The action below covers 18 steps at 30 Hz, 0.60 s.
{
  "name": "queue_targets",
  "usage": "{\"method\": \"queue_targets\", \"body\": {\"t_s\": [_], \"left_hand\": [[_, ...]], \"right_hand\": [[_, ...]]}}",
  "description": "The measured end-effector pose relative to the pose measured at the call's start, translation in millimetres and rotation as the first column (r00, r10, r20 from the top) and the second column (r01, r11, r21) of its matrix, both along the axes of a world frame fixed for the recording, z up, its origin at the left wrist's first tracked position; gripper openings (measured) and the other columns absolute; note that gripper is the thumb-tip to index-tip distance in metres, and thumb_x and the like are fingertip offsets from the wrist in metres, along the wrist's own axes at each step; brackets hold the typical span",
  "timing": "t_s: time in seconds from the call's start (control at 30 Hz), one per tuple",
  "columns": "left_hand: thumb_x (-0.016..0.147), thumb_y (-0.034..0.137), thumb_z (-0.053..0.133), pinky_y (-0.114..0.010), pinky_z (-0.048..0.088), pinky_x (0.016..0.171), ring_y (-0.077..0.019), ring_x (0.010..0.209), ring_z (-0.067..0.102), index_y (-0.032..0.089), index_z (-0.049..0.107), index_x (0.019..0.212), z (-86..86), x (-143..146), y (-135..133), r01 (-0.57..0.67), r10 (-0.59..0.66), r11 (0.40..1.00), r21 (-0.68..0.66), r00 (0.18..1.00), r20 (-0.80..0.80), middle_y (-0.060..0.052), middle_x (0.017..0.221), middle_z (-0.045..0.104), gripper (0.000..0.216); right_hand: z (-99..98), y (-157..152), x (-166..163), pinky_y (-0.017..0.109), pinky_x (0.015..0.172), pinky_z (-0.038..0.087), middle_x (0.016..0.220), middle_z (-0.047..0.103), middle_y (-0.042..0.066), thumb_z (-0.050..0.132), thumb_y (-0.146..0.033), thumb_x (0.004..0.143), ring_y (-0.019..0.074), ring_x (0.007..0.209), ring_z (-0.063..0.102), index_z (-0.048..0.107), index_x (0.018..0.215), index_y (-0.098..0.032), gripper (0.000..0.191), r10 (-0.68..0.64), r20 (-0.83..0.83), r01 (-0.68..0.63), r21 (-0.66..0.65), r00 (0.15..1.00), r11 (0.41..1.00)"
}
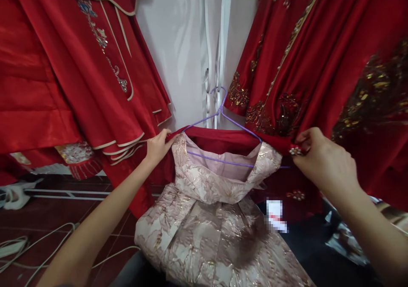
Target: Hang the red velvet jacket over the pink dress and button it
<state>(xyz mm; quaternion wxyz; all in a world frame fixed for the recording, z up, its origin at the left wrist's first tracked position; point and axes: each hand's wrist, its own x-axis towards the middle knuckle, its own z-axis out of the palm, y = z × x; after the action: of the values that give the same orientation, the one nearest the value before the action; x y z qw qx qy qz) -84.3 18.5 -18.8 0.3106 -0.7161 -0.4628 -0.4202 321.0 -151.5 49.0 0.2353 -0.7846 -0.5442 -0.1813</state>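
Note:
A pink and gold brocade dress (210,223) hangs on a purple wire hanger (223,117), with a red garment (219,140) draped behind it on the same hanger. My left hand (157,146) is closed, pinching the red fabric at the dress's left shoulder. My right hand (318,157) is closed on the red fabric at the right shoulder, beside a small beaded ornament (296,151). The hanger's hook rests against a white vertical rail (212,66).
Red embroidered robes hang at the left (79,66) and at the right (318,57), close on both sides. White cables (38,240) and a power strip lie on the dark red tiled floor at the lower left. A white wall (178,44) stands behind.

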Motion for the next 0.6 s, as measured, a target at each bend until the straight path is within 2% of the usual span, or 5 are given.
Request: {"method": "queue_targets", "body": {"t_s": [0.1,0.2,0.37,0.5,0.6], "left_hand": [[0.087,0.055,0.05,-0.024,0.034,0.054,-0.0187,0.063,0.065,0.02,0.059,0.095,-2.5,6,-7,-0.083,0.09,0.991,-0.102,0.994,0.06,-0.004,0.073,0.069,0.037],[0.088,0.055,0.047,-0.026,0.034,0.056,-0.0218,0.067,0.066,0.021,0.06,0.097,-1.1,11,-11,-0.142,0.155,0.97,-0.197,0.987,0.052,-0.006,0.074,0.069,0.037],[0.087,0.058,0.046,-0.028,0.039,0.061,-0.0259,0.069,0.066,0.022,0.06,0.097,8.0,21,-19,-0.174,0.186,0.94,-0.292,0.982,0.013,-0.007,0.069,0.068,0.04],[0.087,0.058,0.044,-0.032,0.045,0.066,-0.0294,0.075,0.067,0.018,0.059,0.107,9.9,33,-22,-0.125,0.159,0.903,-0.41,0.986,0.05,-0.011,0.074,0.069,0.048],[0.087,0.055,0.045,-0.035,0.048,0.074,-0.0292,0.085,0.068,0.016,0.06,0.106,4.1,39,-17,0.041,0.06,0.854,-0.519,0.983,0.176,-0.014,0.089,0.071,0.046]], "right_hand": [[-10.8,3,20,0.03,0.057,0.039,0.083,0.065,-0.001,0.059,-0.029,0.067,0.0231,0.074,0.064,0.043,0.09,-0.029,0.029,0.132,-0.158,-0.12,0.087,0.979,0.989],[-14.9,8,43,0.032,0.064,0.045,0.084,0.066,0.003,0.06,-0.028,0.065,0.0227,0.075,0.065,0.045,0.088,-0.027,0.028,0.189,-0.282,-0.192,0.017,0.941,0.981],[-3.8,6,46,0.033,0.062,0.044,0.076,0.066,0.003,0.064,-0.028,0.065,0.0237,0.069,0.064,0.05,0.086,-0.027,0.025,0.138,-0.216,-0.147,-0.027,0.967,0.989],[-1.0,7,22,0.031,0.054,0.037,0.058,0.059,0.0,0.061,-0.054,0.072,0.0221,0.056,0.059,0.051,0.066,-0.026,0.03,0.185,-0.16,-0.2,-0.083,0.97,0.976],[-11.1,25,6,0.029,0.052,0.033,0.049,0.052,0.001,0.049,-0.054,0.08,0.0202,0.05,0.054,0.047,0.057,-0.024,0.037,0.308,-0.185,-0.339,-0.169,0.933,0.926]]}}
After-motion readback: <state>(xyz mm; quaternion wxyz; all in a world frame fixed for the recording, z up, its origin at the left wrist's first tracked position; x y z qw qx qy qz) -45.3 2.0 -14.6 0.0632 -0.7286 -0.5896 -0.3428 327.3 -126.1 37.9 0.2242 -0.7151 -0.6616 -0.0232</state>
